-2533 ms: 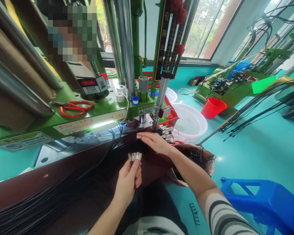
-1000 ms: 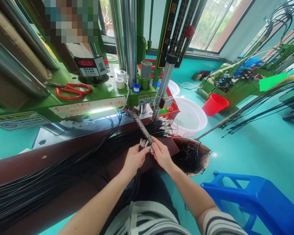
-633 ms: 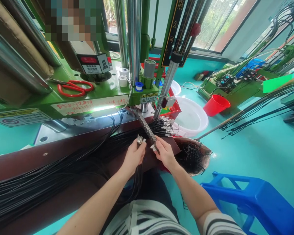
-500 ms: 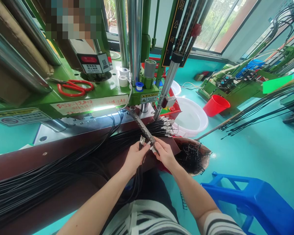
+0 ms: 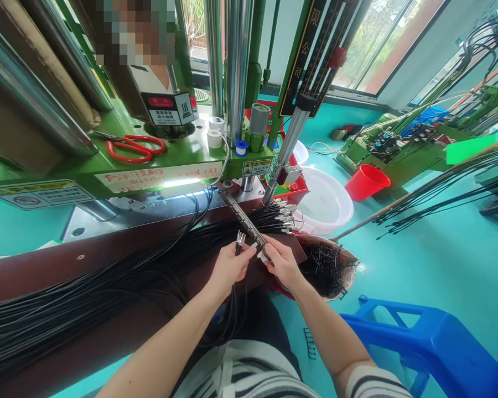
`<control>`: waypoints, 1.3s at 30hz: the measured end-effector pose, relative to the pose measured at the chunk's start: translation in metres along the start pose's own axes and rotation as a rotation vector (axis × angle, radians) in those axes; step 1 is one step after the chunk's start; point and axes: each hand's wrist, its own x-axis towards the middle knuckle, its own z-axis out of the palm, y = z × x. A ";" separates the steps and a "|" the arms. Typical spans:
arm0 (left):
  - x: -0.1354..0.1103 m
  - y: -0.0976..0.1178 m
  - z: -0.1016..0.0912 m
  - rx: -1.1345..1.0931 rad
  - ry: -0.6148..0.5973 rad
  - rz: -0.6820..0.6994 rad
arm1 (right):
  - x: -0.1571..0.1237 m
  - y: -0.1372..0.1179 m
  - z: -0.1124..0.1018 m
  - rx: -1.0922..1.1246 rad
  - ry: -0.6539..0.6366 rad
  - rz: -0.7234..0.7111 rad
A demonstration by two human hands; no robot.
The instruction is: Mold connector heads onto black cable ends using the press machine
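Observation:
My left hand (image 5: 229, 266) is closed round a small bunch of black cables whose metal plug ends (image 5: 240, 240) stick up above my fingers. My right hand (image 5: 283, 263) pinches the near end of a long narrow metal bar (image 5: 244, 220) that slants up toward the green machine (image 5: 157, 160). The two hands almost touch over the dark red bench edge (image 5: 108, 249). A thick sheaf of black cables (image 5: 87, 298) lies along the bench, and their metal tips (image 5: 284, 213) fan out just beyond the bar.
Red scissors (image 5: 135, 146) and small tape rolls (image 5: 214, 138) lie on the machine's green deck. A basket of black scraps (image 5: 327, 265) sits right of my hands, with a white basin (image 5: 326, 202), a red bucket (image 5: 367, 181) and a blue stool (image 5: 431, 342) on the teal floor.
My right hand left the cable tips on the bench and took hold of the metal bar. My left hand carried its bunch of plugs up beside the bar, and the view shifted slightly.

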 end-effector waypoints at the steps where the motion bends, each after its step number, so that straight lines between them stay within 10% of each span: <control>1: 0.000 0.000 0.000 0.000 -0.003 0.002 | 0.000 0.000 0.000 -0.022 -0.004 -0.009; 8: -0.004 -0.007 -0.001 0.028 0.056 0.030 | -0.002 0.004 -0.001 -0.400 -0.041 -0.279; 16: -0.002 0.001 -0.007 -0.031 0.248 0.247 | -0.001 0.000 -0.001 -0.007 0.020 0.011; 39: -0.002 0.005 -0.011 -0.023 0.081 0.067 | -0.001 0.002 -0.005 -0.283 -0.099 -0.118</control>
